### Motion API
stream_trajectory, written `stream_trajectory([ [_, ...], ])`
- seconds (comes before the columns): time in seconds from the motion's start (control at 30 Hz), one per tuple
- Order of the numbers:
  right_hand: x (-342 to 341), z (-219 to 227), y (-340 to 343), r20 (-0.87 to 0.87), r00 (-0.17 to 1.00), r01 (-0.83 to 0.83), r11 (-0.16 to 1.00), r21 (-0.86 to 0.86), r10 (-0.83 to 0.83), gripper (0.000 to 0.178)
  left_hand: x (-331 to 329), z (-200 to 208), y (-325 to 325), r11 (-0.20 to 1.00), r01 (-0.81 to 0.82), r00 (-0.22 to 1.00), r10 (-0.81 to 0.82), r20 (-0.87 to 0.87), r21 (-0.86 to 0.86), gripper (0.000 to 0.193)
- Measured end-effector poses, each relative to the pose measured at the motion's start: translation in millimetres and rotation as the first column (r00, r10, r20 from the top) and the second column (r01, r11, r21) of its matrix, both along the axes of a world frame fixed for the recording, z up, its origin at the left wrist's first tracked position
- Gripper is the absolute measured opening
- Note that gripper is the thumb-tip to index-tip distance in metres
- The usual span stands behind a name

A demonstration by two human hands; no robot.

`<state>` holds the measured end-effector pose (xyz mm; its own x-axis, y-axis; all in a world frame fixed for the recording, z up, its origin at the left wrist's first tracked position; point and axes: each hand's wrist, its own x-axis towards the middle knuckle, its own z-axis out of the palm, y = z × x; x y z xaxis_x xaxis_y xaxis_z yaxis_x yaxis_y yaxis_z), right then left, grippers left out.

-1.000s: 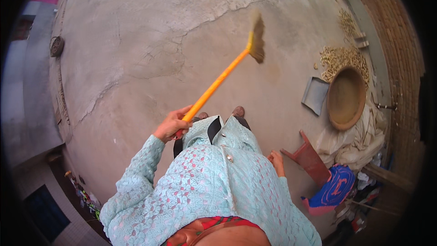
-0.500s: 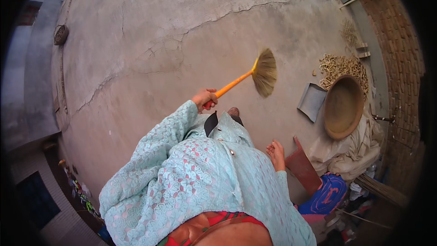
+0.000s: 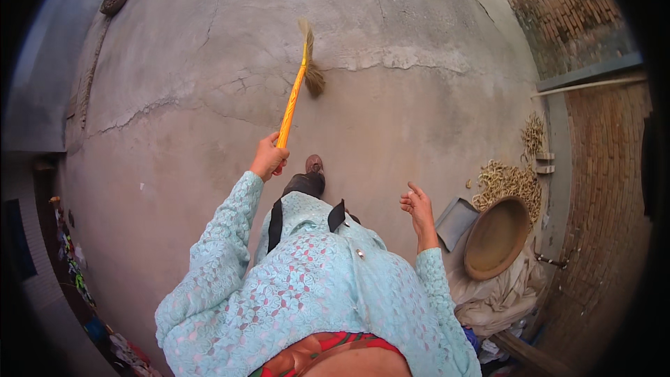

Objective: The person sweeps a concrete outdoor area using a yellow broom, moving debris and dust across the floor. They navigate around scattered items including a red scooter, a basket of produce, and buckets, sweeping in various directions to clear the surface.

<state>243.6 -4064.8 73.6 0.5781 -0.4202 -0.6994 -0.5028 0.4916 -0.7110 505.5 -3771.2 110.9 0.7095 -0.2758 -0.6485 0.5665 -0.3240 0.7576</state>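
My left hand [image 3: 269, 157] is wrapped round the end of an orange handle. It belongs to a hand broom [image 3: 293, 101] that points away from me over the concrete. Its straw head [image 3: 314, 78] is turned nearly edge-on, close to the ground. My right hand [image 3: 417, 205] hangs free at my right side, thumb apart and fingers loosely bent, with nothing in it. Beside that hand are a grey metal dustpan [image 3: 456, 222] and a large brown basin [image 3: 497, 239].
Peanut-like pods [image 3: 508, 187] lie piled behind the basin, by a brick wall [image 3: 604, 167]. Beige sheeting [image 3: 502, 300] is bunched below the basin. A wicker basket [image 3: 114, 0] stands at the far left. Cracks run across the concrete floor [image 3: 391, 119]. My shoe [image 3: 314, 164] is stepping forward.
The broom has swung left and away from me, its head turning from broad to edge-on. My right hand has risen, and a foot has come forward.
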Motion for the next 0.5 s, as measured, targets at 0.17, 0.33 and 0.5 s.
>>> stream_trajectory([
  [0.17, 107, 17, 16, -0.04, 0.984, -0.171, 0.985, 0.024, 0.172, 0.048, 29, 22, -1, 0.982, 0.092, 0.996, -0.093, 0.002, -0.165, 0.066],
  [0.33, 150, -2, 23, -0.212, 0.973, -0.056, 0.988, 0.144, 0.086, 0.052, 60, 16, -23, 0.899, 0.169, 0.966, -0.232, -0.113, -0.405, 0.066],
  [0.5, 169, -34, 0, -0.19, 0.974, 0.197, 0.886, 0.42, -0.126, 0.073, 101, 28, -79, 0.796, 0.374, 0.812, -0.529, -0.246, -0.475, 0.048],
])
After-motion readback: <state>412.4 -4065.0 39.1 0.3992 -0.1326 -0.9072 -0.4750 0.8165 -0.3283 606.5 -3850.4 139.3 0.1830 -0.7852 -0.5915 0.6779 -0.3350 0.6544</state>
